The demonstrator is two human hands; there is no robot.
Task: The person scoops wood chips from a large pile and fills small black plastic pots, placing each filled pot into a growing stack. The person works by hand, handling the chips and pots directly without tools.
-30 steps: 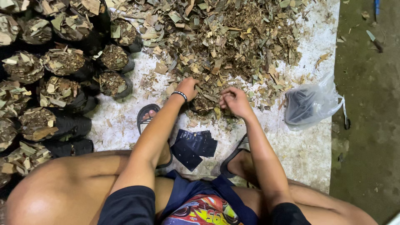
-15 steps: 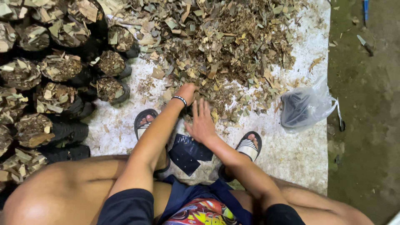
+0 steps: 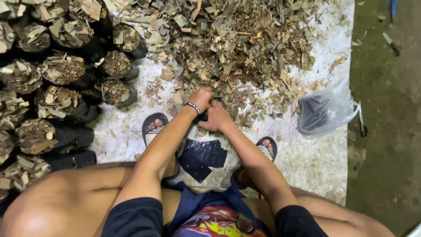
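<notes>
- The heap of dry leaf and bark chips (image 3: 237, 48) spreads over a white sheet (image 3: 320, 158) on the floor and serves as the landmark here.
- Left of the heap stand many black grow bags already filled with chips (image 3: 61, 70), packed close together in rows; I count at least 10.
- Just on the near side of the heap, between the person's sandalled feet, lies a small stack of flat empty black bags (image 3: 201, 156), so filling looks well along but not finished.
- Right of the heap, on the sheet's edge, sits a clear plastic bag (image 3: 324, 109) with dark contents.
- The left hand (image 3: 199, 98) rests at the heap's near edge, wrist bent down and wearing a dark band, fingers curled into the chips.
- The right hand (image 3: 217, 117) touches the left one, fingers closed around something small and dark that I take for a black bag (image 3: 204, 115); what it is cannot be told for sure.
- Both forearms reach forward from bent knees, converging at that near edge.
</notes>
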